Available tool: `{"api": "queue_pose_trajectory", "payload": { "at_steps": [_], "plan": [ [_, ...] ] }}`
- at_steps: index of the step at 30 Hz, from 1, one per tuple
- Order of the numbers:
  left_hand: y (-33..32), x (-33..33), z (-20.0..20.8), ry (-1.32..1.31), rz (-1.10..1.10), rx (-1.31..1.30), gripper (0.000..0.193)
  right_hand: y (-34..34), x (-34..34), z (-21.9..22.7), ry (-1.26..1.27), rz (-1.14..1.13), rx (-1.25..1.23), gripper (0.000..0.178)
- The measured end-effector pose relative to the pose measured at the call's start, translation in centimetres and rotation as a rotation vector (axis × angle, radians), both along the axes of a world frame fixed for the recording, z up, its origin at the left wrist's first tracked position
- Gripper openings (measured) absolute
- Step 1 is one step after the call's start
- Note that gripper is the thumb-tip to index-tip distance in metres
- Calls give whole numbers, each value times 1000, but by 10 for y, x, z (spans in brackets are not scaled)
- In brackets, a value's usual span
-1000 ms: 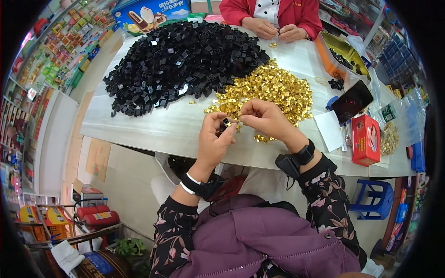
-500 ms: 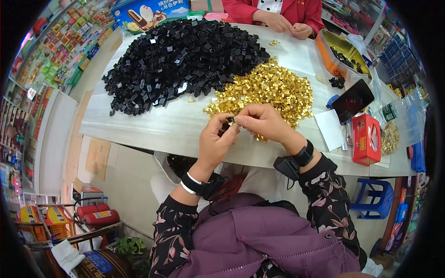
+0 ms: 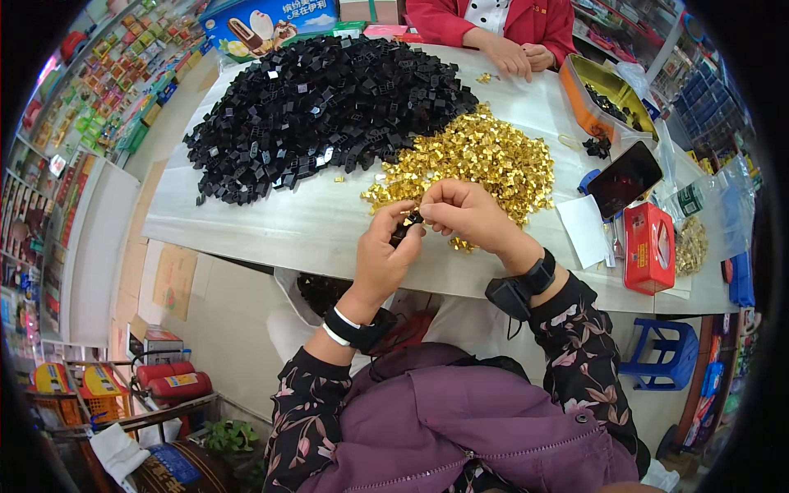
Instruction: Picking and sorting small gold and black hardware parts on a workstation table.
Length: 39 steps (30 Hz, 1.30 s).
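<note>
My left hand [image 3: 382, 253] is closed around a small black plastic piece [image 3: 399, 234], gripped between thumb and fingers above the table's near side. Right beside it, my right hand [image 3: 470, 215] is pinched, its thumb and index fingertips at the black piece's upper end. Whatever sits in that pinch is too small to make out. Just beyond my hands spreads a heap of small shiny gold pieces [image 3: 493, 156]. A large mound of black plastic pieces [image 3: 320, 115] covers the table's far left and middle.
Across the table [image 3: 246, 226], a person in a red jacket rests both hands [image 3: 518, 59] near the edge. At right are an open tin [image 3: 579, 99], a phone [image 3: 626, 179], white paper [image 3: 585, 230] and a red tin [image 3: 649, 246]. A blue stool [image 3: 660, 353] stands below.
My fingers have shifted slightly, and the black piece sits at a different tilt in my left hand. The person opposite has moved one hand down toward the table.
</note>
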<state>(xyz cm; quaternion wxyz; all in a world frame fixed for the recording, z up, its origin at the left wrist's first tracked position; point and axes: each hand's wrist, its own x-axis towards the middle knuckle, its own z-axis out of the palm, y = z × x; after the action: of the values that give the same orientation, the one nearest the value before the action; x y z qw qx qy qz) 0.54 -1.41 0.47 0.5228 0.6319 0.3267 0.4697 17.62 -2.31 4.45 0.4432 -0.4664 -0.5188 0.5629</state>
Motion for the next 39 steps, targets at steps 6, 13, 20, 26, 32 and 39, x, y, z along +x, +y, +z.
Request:
{"api": "queue_pose_trajectory", "payload": {
  "at_steps": [6,13,20,26,32,39],
  "plan": [
    [2,-4,-7,76,-2,71,24,-2,3,3,-25,46,-59,11],
    [3,-3,-8,155,23,152,23,-1,5,2,-122,96,-59,16],
    [1,-2,0,282,77,363,24,2,13,-2,-173,146,-58,18],
    [-2,-3,3,303,128,542,25,1,12,-2,-164,161,-120,17],
    [-1,-4,2,311,119,540,24,1,11,-1,-104,150,-103,20],
    [6,-14,8,-60,-62,-202,22,-2,5,1,-349,121,146,16]
  ]
}}
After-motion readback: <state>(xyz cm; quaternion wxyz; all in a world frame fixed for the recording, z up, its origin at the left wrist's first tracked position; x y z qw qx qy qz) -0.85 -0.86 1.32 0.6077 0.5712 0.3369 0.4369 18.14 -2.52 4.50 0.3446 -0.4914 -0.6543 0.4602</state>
